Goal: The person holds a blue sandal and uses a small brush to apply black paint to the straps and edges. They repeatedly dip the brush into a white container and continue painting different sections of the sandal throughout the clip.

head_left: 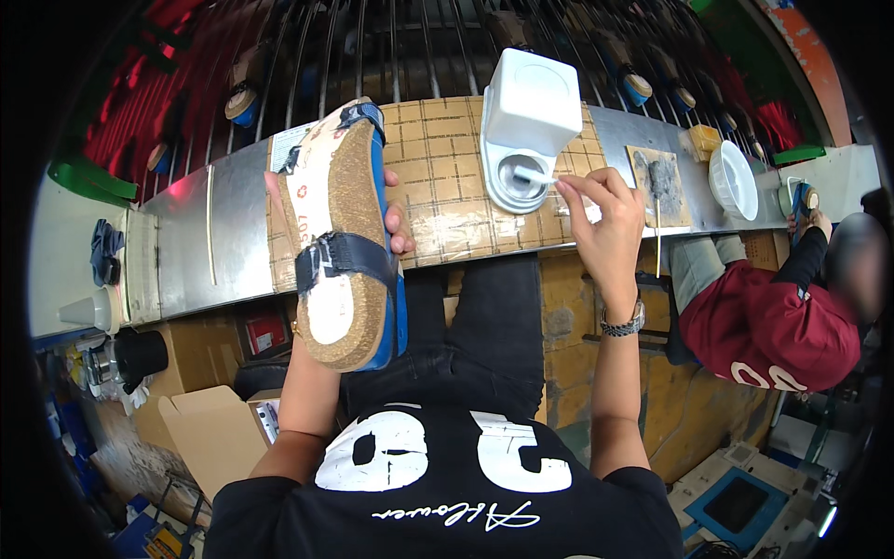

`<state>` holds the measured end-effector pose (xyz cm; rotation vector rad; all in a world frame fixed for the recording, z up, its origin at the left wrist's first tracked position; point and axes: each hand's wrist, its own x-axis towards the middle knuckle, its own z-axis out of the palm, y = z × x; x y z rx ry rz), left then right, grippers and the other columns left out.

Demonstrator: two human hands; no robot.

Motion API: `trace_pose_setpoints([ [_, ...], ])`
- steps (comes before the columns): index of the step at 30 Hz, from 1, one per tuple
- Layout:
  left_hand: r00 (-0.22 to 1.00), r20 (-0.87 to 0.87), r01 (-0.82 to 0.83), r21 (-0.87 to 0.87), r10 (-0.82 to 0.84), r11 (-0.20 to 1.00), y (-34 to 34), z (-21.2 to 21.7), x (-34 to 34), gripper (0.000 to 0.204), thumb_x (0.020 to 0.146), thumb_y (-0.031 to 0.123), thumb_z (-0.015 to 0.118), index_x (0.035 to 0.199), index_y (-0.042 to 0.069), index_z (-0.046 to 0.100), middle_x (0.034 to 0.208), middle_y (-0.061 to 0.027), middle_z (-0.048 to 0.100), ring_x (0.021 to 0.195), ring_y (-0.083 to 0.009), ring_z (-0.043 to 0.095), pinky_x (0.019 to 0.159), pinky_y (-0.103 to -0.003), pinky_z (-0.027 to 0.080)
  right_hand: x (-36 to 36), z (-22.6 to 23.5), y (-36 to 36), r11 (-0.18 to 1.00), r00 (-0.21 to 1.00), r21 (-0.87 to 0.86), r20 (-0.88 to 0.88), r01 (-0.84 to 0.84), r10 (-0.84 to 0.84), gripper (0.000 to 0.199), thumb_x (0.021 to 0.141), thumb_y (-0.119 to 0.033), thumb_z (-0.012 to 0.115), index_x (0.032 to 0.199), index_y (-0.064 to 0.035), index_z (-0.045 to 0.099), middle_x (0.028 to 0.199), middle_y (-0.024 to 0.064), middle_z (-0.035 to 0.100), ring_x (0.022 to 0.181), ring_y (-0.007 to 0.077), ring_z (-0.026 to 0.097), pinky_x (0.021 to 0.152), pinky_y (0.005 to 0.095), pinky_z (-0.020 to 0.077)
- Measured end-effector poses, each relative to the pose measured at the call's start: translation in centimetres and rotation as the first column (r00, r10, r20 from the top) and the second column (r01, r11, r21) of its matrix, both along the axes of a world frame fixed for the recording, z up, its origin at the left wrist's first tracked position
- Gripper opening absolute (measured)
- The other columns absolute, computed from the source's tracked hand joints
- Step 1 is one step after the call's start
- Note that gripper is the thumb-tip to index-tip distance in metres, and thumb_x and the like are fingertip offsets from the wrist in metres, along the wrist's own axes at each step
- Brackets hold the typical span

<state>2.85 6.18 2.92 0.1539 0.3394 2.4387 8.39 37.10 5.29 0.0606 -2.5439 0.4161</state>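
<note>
My left hand (398,224) is wrapped round a sandal (346,210) on a blue last, its cork sole side turned up. Dark straps fold over the edges of the cork, and pale patches lie at both ends. Between the thumb and fingers of my right hand (607,212) is pinched a small white-handled brush (538,175). Its tip reaches into the round cup of a white glue pot (533,102); the bristles are hard to make out. The pot stands on a brown taped board (424,177) across the bench.
Beyond the bench runs a rack of metal rollers (410,56) carrying more lasted sandals (241,104). Toward the right are a stained board (659,182), a thin stick (657,238), a yellow block (700,143) and a white bowl (733,182). A person in maroon (768,326) holds another shoe.
</note>
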Motion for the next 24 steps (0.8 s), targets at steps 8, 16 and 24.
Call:
trace_pose_setpoints([
  [8,0.986,-0.151,-0.106,-0.221,0.074,0.97,0.4,-0.5,0.5,0.116,0.083,0.094,0.026,0.14,-0.005,0.042,0.095,-0.0228,0.061,0.06,-0.0297,0.062,0.057,-0.037,0.054,0.9,-1.0,0.9,0.894,0.974,-0.427,0.221,0.134,-0.04,0.021,0.095,-0.023,0.07,0.094,-0.0037,0.077,0.073,0.0008,0.059,0.063,0.011,0.048,0.058,0.0297,0.0334],
  [16,0.96,-0.23,-0.252,-0.451,0.162,0.856,1.0,-1.1,2.0,0.098,0.096,0.08,0.019,0.153,0.002,0.033,0.141,-0.0244,0.055,0.115,-0.0248,0.068,0.09,-0.037,0.062,-0.1,-0.3,3.0,0.62,0.876,-0.754,0.432,0.219,0.216,0.027,0.1,-0.026,0.069,0.097,0.0,0.074,0.076,-0.0063,0.06,0.066,0.0002,0.044,0.058,0.0192,0.0324],
  [24,0.894,-0.437,-0.213,-0.606,-0.096,0.767,4.3,2.4,4.0,0.105,0.094,0.083,0.014,0.153,-0.001,0.036,0.139,-0.0237,0.058,0.121,-0.0272,0.065,0.1,-0.039,0.057,1.8,6.7,-3.4,0.899,0.898,-0.314,-0.408,-0.305,0.162,0.018,0.077,-0.001,0.083,0.094,-0.0058,0.081,0.087,0.0057,0.068,0.08,0.0152,0.063,0.07,0.0271,0.0471],
])
